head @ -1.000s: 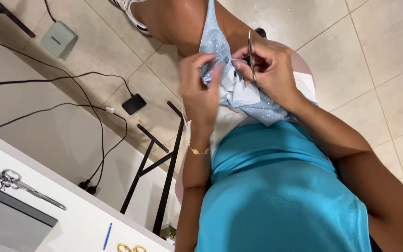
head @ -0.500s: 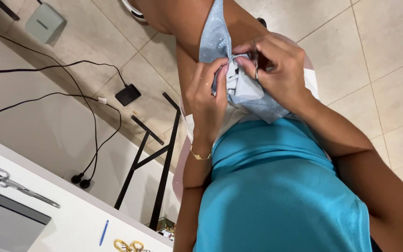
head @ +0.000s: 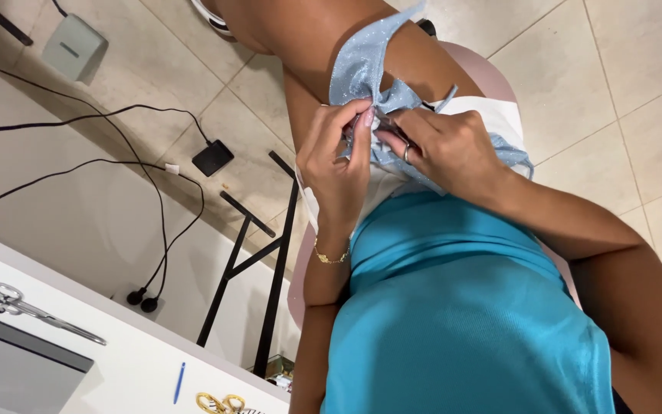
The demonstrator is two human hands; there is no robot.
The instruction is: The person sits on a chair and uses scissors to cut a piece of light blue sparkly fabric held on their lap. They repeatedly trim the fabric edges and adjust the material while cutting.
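From the head camera, looking down over a bright turquoise top (head: 461, 322), the left hand (head: 339, 165) has its thumb and fingertips drawn together, pinching a fold of the sparkly pale blue fabric (head: 362, 73), which lies gathered over the lap directly between and under both hands and runs up past the fingertips toward a bare leg. The right hand (head: 446, 149) is closed over the same bunched cloth just beside the left, fingers curled; something thin and metallic seems to be pinched there, but it is too hidden to say what. This looks like fine handwork on a seam or edge of the fabric, with the left hand presenting the spot; any further move would call for steady, small fingertip control with the fold held taut. A gold bracelet (head: 329, 257) sits on the left wrist. Beyond the left hand, a black metal table leg (head: 270, 253) stands on the beige tiled floor (head: 637, 100), where black cables (head: 116, 123) trail. Further out on that side, a white tabletop (head: 139, 360) carries silver scissors (head: 36, 310), a blue pen (head: 180, 381) and gold-handled scissors (head: 220, 402).
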